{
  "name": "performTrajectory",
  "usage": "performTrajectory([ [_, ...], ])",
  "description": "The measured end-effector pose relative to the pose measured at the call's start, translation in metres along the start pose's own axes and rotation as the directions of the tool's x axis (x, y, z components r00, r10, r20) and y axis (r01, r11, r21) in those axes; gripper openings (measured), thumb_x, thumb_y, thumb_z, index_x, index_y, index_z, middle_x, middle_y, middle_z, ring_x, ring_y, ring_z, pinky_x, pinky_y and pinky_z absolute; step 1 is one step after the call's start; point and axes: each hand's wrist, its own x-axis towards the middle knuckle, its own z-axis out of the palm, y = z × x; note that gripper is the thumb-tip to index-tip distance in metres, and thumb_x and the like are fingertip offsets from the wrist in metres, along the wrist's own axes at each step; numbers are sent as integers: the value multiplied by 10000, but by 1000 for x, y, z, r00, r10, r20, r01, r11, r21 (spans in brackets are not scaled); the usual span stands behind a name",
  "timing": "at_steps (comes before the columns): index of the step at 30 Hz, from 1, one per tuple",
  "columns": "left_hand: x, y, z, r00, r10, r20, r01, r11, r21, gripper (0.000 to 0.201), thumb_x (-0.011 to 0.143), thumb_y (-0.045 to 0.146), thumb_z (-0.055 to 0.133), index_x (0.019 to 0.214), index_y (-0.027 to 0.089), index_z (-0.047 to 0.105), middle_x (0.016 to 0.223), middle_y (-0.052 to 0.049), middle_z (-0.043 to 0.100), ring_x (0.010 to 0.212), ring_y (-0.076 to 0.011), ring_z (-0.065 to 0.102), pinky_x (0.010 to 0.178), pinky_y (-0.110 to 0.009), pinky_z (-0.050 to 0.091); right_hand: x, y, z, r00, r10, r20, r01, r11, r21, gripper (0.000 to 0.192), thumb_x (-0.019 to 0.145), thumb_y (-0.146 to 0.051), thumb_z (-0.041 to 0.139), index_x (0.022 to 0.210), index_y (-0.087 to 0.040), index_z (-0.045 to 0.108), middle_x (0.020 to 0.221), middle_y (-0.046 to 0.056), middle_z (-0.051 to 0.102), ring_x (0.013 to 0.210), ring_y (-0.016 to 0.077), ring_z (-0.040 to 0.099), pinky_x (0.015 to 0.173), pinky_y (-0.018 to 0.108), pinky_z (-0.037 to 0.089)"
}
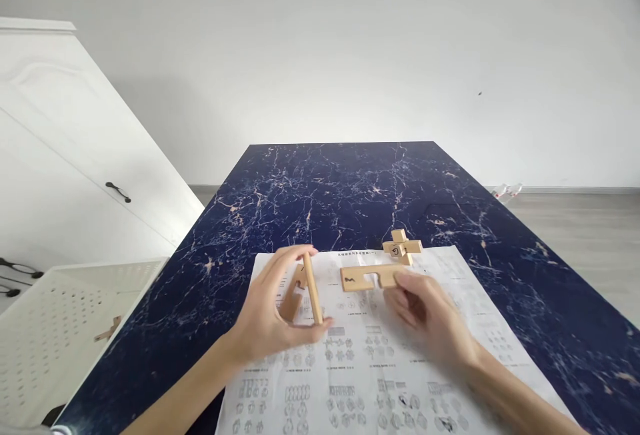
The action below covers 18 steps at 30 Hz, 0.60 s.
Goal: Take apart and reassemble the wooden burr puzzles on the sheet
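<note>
Table (350, 182): a dark blue marbled top is running away from the camera, bearing everything below.
Instruction sheet (380, 382): a white printed page is lying flat on the near part of the table, under both hands.
Left hand (273, 308): reaching in from the lower left, palm turned inward, it is pinching a wooden bar between thumb and fingertips.
Right hand (425, 312): coming in from the lower right, slightly blurred, its fingertips are closing on the right end of the notched piece.
Notched piece (370, 277): its long axis is lying left to right across the sheet.
Wooden bar (313, 296): it is standing nearly upright, leaning slightly left.
Cross-shaped block (403, 246): it is sitting at the sheet's far edge, just behind the notched piece.
</note>
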Motion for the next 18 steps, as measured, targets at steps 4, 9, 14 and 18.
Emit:
performTrajectory([
  [4, 6, -14, -10, 998, -68, 17, 66, 993, 103, 810, 842, 394, 875, 1532, 318, 458, 1489, -120, 606, 1374, -355, 609, 1173, -582, 508, 2, -3, -5, 999, -33, -4, 32, 988, -151, 560, 1059, -567, 530, 603, -250, 457, 529, -23, 440, 508, 150, 378, 536, 329, 306],
  [9, 6, -22, -9, 968, -105, 228, 55, 975, 215, 888, 890, 458, 830, 1644, 322, 380, 1581, -142, 522, 1440, -382, 540, 1175, -588, 509, -1, -11, 5, 974, 18, 224, 73, 917, -391, 524, 1039, -525, 550, 601, -238, 520, 518, -35, 396, 484, 128, 300, 493, 310, 209],
  [14, 8, -20, -8, 922, -35, 385, -44, 980, 195, 849, 886, 460, 830, 1636, 347, 448, 1575, -130, 559, 1450, -398, 528, 1188, -626, 493, 1, -5, 13, 989, -3, 146, 76, 864, -498, 550, 1069, -548, 534, 616, -243, 474, 513, -32, 453, 472, 125, 365, 488, 305, 254],
  [18, 7, -18, -9, 914, 11, 405, -80, 984, 156, 950, 832, 295, 809, 1677, 338, 376, 1631, -128, 519, 1515, -411, 471, 1233, -638, 451, 2, 1, 15, 997, 19, 74, 15, 900, -435, 461, 1093, -561, 521, 774, -238, 601, 603, -5, 605, 454, 130, 475, 480, 304, 338],
])
